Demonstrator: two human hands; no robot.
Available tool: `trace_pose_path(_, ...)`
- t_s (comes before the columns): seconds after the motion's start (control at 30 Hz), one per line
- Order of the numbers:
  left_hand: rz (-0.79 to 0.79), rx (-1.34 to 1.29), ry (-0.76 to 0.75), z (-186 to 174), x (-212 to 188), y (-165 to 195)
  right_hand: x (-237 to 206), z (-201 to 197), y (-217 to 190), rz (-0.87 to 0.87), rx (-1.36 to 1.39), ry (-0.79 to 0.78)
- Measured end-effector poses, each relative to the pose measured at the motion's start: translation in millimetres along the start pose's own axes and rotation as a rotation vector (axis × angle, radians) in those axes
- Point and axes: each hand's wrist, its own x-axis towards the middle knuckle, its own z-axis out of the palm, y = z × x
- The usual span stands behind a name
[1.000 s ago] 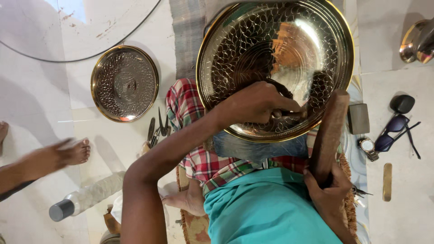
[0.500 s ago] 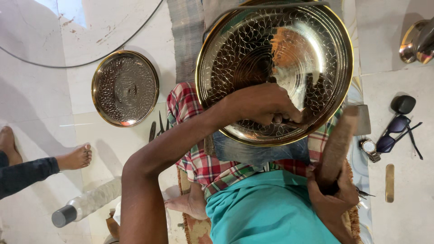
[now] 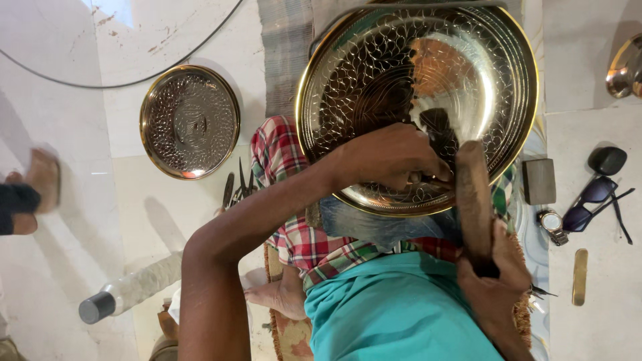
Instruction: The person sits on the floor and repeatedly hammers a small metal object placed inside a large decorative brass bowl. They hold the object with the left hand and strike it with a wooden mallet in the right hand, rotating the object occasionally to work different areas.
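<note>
Over checked-cloth lap: large round embossed brass plate (image 3: pixel 468 73); left hand (image 3: pixel 391 157) clenched on small punch tool (image 3: pixel 428 179), right hand (image 3: pixel 495 281) clamped round wooden mallet (image 3: pixel 473 194). Second, smaller embossed plate (image 3: pixel 190 122) on floor; one plastic bottle (image 3: pixel 130 291), one sunglasses pair (image 3: pixel 592 204).

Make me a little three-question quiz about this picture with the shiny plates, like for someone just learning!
1. True or false: the right hand grips a wooden mallet.
2. How many patterned metal plates show whole? A) one B) two C) four
3. What does the left hand rest on?

Key:
1. True.
2. B: the big plate and the small plate on the floor.
3. The big plate, pressing a small tool against it.
</note>
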Motion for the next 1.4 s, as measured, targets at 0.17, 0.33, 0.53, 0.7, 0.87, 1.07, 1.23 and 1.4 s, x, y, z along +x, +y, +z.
trace_pose_path(0.17,-0.169,0.119,0.018,4,-9,7,16,-13,-4,-0.107,-0.03,-0.111)
trace_pose_path(0.33,-0.394,0.105,0.083,18,-18,15,33,-28,2,0.062,0.191,-0.153)
trace_pose_path(0.53,-0.569,0.112,0.353,40,-32,31,81,-50,-8,-0.134,-0.016,-0.29)
trace_pose_path(0.7,-0.619,0.188,0.656,64,-33,46,120,-51,-35,-0.189,-0.185,-0.4)
trace_pose_path(0.87,-0.666,0.054,0.863,76,-32,61,150,-54,-74,-0.172,-0.175,-0.575)
trace_pose_path(1.07,-0.74,-0.061,1.107,83,-23,76,182,-39,-121,-0.265,0.077,-0.678)
trace_pose_path(1.23,-0.877,-0.027,1.12,88,-22,78,192,-42,-143,-0.265,-0.517,-0.842)
trace_pose_path(1.4,-0.857,-0.004,1.18,91,-23,78,198,-37,-154,-0.311,-1.273,-1.063)
